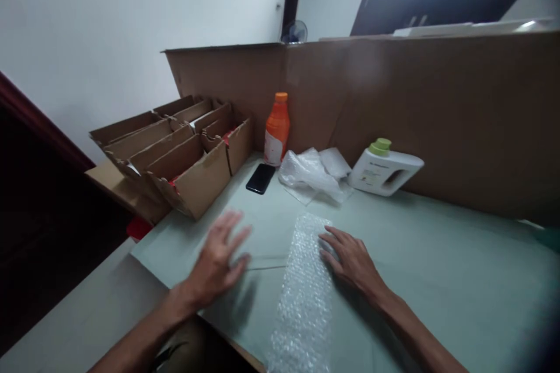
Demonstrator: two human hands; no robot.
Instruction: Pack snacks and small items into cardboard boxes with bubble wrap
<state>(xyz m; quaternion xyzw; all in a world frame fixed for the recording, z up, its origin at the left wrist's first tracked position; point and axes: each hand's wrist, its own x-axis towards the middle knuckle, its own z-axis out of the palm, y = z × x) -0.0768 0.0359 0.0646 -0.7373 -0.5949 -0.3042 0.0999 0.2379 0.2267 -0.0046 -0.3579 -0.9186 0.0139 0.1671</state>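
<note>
A long strip of bubble wrap (304,291) lies lengthwise on the pale table, running from the near edge toward the middle. My right hand (352,259) rests along its right side near the far end, fingertips at the strip's edge and fingers apart. To the left of the strip, my left hand (221,256) hovers above the table with its fingers spread and nothing in it. It is slightly smeared by motion. Beyond the strip sits a crumpled heap of clear plastic wrap (310,172), and a black phone (261,179) lies flat to the left of that heap.
An orange bottle (277,128) and a white jug with a green cap (385,169) stand at the back against a cardboard wall (459,111). Divided cardboard boxes (205,180) with red items inside occupy the left side. The table's left edge (149,265) runs below them.
</note>
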